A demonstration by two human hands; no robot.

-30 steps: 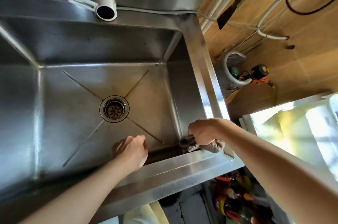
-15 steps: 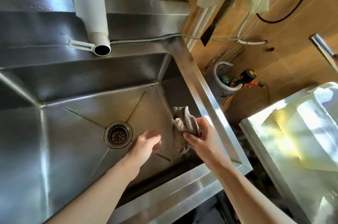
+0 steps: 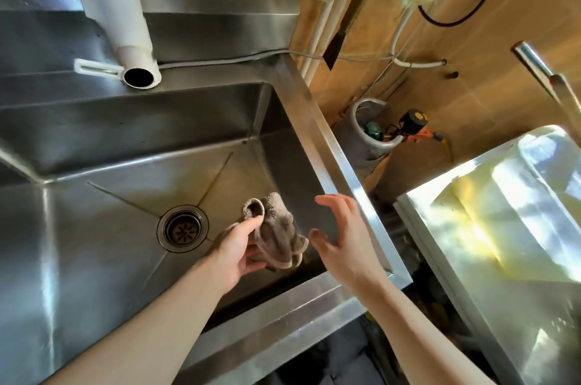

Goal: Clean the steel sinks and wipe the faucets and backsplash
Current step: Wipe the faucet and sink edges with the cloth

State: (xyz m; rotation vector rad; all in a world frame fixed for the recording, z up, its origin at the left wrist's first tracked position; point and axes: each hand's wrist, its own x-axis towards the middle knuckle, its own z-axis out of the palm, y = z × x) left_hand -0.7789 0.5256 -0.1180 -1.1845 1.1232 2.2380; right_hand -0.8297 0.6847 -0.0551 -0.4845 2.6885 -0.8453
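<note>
Tan wall tiles back the work area, with white pipes and a black cable running across them. Below stands a deep rectangular stainless-steel sink, its floor creased toward a round steel drain strainer. A steel backsplash panel rises behind the basin. A white cylindrical faucet spout projects over the rear ledge, its dark opening facing the camera. The left hand is over the sink floor, just right of the drain, grasping a crumpled grey-brown cloth; thumb and fingers are curled round its lower left portion, and the rest of the cloth bunches up and to the right. The right hand is released, fingers spread and relaxed, just beside the cloth's right edge and apart from it, positioned in front of the sink's right inner wall. A grey gas cylinder with an orange-and-black regulator stands on the floor beyond the sink's right rim. A bright, sunlit white surface occupies the right side.
</note>
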